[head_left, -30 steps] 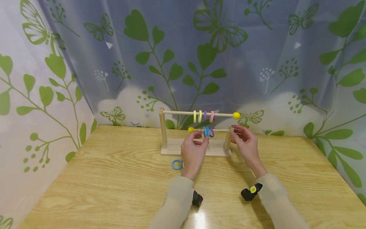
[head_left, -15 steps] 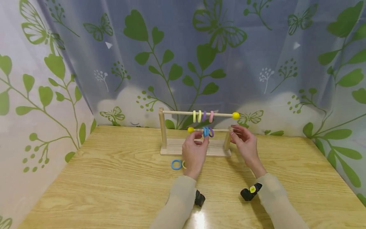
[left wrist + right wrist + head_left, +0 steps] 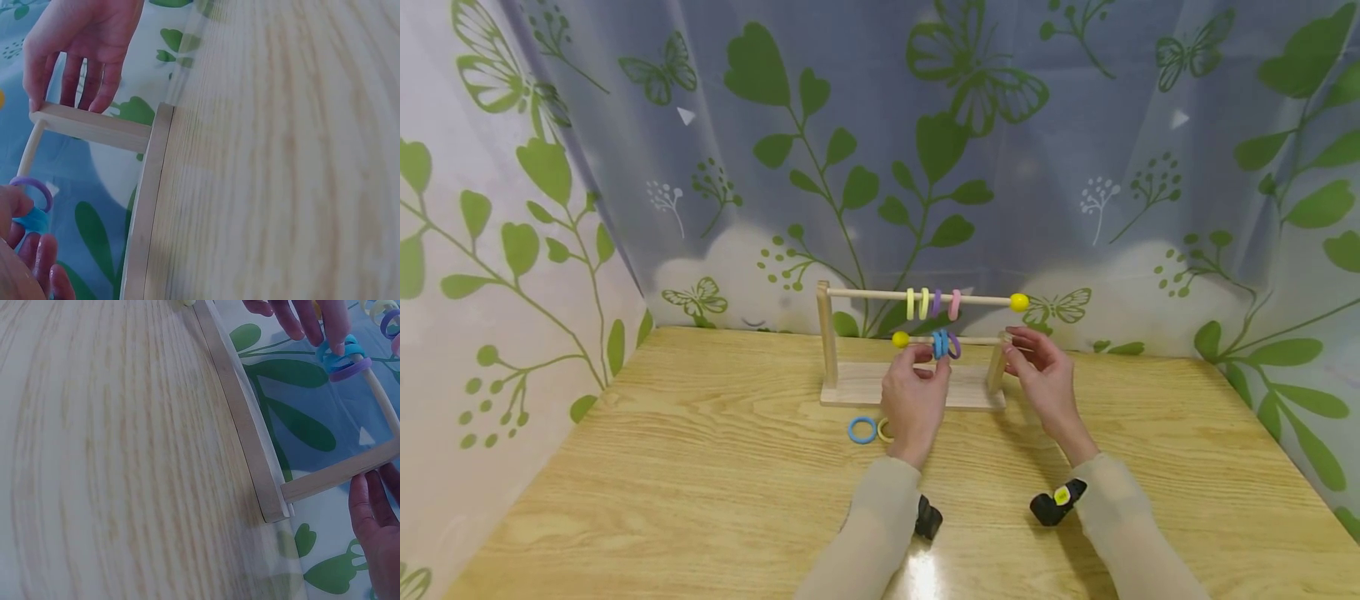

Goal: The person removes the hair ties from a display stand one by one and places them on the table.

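A wooden ring rack (image 3: 850, 385) stands on the table, with a taller post at left and a shorter one at right. My left hand (image 3: 916, 404) pinches blue rings (image 3: 940, 344) on the lower rod, between thumb and fingers. Just right of them a purple ring (image 3: 954, 346) hangs on the same rod. My right hand (image 3: 1047, 387) grips the top of the short post (image 3: 94, 126), its thumb and fingertips against the wood. On the upper rod hang two pale yellow rings (image 3: 911, 304), a purple ring (image 3: 937, 302) and a pink ring (image 3: 955, 305).
Yellow balls cap the free ends of the upper rod (image 3: 1018, 302) and lower rod (image 3: 900, 339). In front of the base lie a loose blue ring (image 3: 862, 430) and a yellow ring (image 3: 883, 430), the latter partly covered by my left hand. A patterned curtain (image 3: 850, 167) hangs behind the table.
My left hand has shifted slightly right, uncovering more of the loose yellow ring. The right hand stays at the short post, and the rings on both rods look about the same.
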A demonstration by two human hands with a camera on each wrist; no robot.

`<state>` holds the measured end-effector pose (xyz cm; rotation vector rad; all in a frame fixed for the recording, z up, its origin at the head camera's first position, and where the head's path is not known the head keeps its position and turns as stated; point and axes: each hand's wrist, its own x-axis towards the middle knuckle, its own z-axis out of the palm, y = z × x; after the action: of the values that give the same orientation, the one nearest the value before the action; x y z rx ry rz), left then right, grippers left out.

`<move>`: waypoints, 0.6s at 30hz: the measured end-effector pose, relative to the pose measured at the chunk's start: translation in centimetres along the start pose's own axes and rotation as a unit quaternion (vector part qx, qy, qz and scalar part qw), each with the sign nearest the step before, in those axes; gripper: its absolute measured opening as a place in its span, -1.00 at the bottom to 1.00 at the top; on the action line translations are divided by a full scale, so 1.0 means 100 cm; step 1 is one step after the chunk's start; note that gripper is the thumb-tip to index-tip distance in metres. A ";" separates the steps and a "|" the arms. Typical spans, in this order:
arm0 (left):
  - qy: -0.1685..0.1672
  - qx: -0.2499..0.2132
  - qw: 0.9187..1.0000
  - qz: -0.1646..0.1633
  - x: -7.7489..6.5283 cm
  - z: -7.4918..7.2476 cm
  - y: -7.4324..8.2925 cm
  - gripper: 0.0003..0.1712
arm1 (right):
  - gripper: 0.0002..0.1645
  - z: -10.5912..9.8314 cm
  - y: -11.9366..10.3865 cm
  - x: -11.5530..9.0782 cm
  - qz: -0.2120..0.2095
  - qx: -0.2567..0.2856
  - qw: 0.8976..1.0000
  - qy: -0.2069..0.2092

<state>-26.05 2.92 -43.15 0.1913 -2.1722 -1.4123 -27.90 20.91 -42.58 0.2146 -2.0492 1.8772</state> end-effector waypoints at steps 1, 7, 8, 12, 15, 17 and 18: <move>0.000 0.001 1.000 -0.001 0.000 0.000 0.000 -0.82 | -0.60 0.000 0.000 0.000 0.000 0.000 1.000 0.001; 0.008 0.005 1.000 0.004 0.002 -0.001 0.000 -0.85 | -0.60 0.001 0.000 0.001 0.002 -0.002 1.000 0.008; 0.009 0.005 1.000 0.004 0.002 -0.001 0.000 -0.85 | -0.60 0.002 0.000 0.001 0.003 -0.002 1.000 0.009; 0.011 -0.003 1.000 0.006 0.002 -0.003 -0.001 -0.86 | -0.60 0.002 0.000 0.001 0.006 -0.005 1.000 0.012; 0.014 -0.008 1.000 0.008 0.002 -0.004 -0.002 -0.85 | -0.60 0.002 0.000 0.000 0.006 -0.008 1.000 0.014; 0.018 -0.013 1.000 0.010 0.002 -0.005 -0.002 -0.85 | -0.60 0.002 0.000 0.000 0.006 -0.010 1.000 0.014; 0.018 -0.013 1.000 0.009 0.002 -0.005 -0.002 -0.84 | -0.60 0.002 0.000 0.000 0.006 -0.010 1.000 0.014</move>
<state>-26.01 2.31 -43.10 0.1857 -2.1195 -1.4157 -27.95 20.70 -42.61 0.1710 -2.0544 1.8554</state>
